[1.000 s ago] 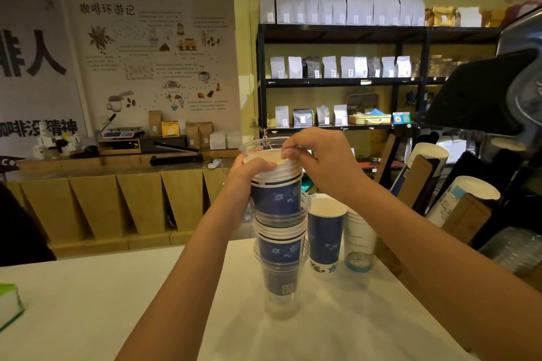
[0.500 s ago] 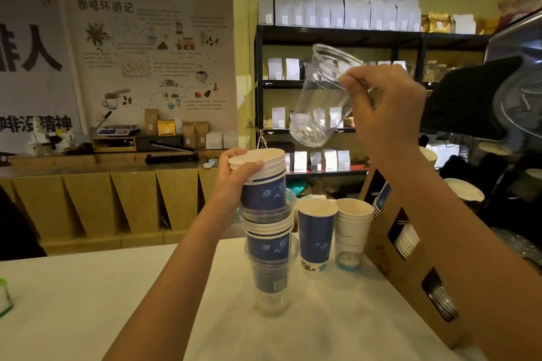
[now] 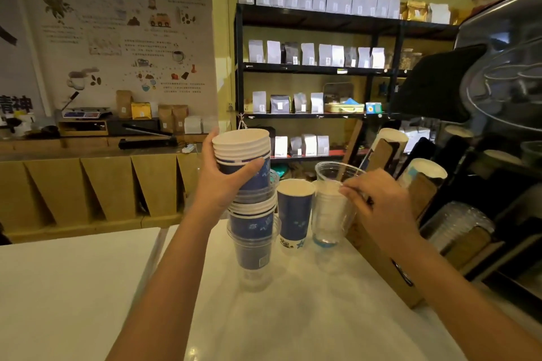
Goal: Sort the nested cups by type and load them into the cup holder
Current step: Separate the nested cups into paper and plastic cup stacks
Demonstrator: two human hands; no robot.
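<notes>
A tall nested stack point(image 3: 253, 226) of blue paper cups and clear plastic cups stands on the white counter point(image 3: 293, 316). My left hand point(image 3: 223, 182) grips the stack near its top, around several white rims. To its right stands a single blue paper cup point(image 3: 294, 214). Beside that, my right hand point(image 3: 378, 205) pinches the rim of a clear plastic cup point(image 3: 331, 202), which sits down in another cup on the counter. The cardboard cup holder point(image 3: 381, 255) lies along the right, with white cups point(image 3: 425, 173) and clear cups point(image 3: 457, 223) in its slots.
A dark coffee machine point(image 3: 504, 91) fills the far right above the holder. Black shelves point(image 3: 316, 67) with coffee bags stand behind the counter. A brown-panelled back counter point(image 3: 88, 184) with a scale runs along the left.
My right hand lifted the clear plastic cup off the top of the stack, swung it up and to the right, then lowered it into the cup beside the single blue cup.
</notes>
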